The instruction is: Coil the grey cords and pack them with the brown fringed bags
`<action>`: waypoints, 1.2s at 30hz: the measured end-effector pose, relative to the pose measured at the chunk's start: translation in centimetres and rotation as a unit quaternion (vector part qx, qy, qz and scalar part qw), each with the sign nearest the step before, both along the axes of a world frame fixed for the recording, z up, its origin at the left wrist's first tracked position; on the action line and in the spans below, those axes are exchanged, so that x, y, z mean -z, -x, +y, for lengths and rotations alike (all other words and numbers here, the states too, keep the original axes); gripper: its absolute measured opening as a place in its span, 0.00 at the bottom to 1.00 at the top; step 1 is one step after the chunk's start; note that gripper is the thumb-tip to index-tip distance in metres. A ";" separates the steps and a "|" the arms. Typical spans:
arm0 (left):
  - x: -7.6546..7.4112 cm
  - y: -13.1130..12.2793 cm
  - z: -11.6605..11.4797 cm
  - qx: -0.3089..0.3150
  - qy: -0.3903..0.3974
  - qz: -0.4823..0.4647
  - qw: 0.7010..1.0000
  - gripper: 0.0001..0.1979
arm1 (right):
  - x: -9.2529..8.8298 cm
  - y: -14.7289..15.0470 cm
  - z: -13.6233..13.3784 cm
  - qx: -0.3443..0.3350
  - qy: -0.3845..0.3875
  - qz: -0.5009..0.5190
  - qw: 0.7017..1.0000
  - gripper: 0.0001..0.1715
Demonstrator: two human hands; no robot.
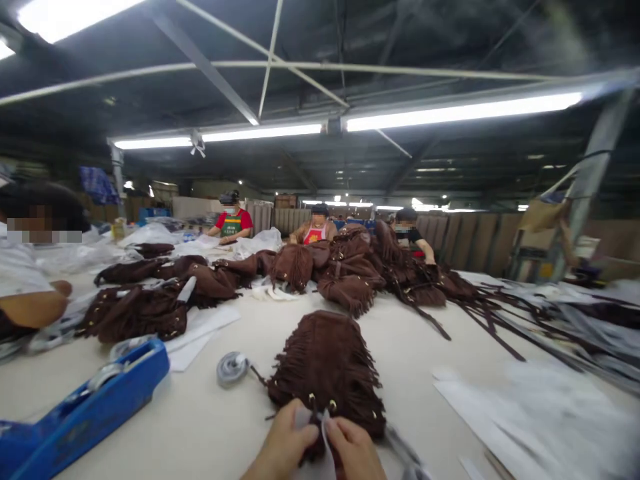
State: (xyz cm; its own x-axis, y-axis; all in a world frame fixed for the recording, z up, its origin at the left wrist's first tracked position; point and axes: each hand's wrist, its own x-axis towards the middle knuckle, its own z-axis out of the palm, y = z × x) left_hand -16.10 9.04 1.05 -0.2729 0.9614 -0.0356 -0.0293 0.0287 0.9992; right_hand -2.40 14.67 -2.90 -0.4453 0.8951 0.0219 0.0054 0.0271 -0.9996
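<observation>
A dark brown fringed bag [327,353] lies on the white table directly before me, with small gold eyelets along its near edge. At that edge, my left hand [287,440] pinches a thin whitish strip [327,443], thumb against fingers. My right hand [353,447] is closed on the same pale strip a little to the right. The strip looks like paper or thin wrapping, and its lower end runs out of view. A coiled grey strap [233,369] rests left of the bag, and another grey strap [403,450] trails from its right side.
A blue tape dispenser [95,407] stands at the left front. Brown fringed bags [345,267] are heaped across the table's middle. White sheets [540,413] lie at the right, with long dark straps [493,330] behind them. Co-workers [233,220] sit at the far side; another person [30,267] is at left.
</observation>
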 end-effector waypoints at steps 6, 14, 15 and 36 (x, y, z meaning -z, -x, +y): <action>0.1 -0.2 -0.1 -0.021 0.038 0.030 0.999 0.07 | -1.5 0.3 -2.0 0.073 0.054 -0.002 0.996 0.24; 0.4 0.2 0.2 -0.041 0.023 0.052 0.998 0.10 | -1.4 0.7 -2.2 0.073 0.085 0.034 0.993 0.22; 0.4 0.1 0.1 -0.038 0.022 0.050 0.998 0.10 | -1.4 0.7 -2.2 0.069 0.095 0.038 0.992 0.23; -0.9 0.3 0.6 -0.036 0.022 0.219 0.975 0.08 | -1.8 0.4 -2.4 0.126 -0.018 0.006 0.992 0.16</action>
State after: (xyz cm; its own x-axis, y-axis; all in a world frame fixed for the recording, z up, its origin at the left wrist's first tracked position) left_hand -16.35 9.63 1.94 -0.3386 0.9392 0.0579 0.3961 0.0864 0.9141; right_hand -2.80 12.25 -1.12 -0.2079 0.9763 0.0602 0.0047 0.0625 -0.9980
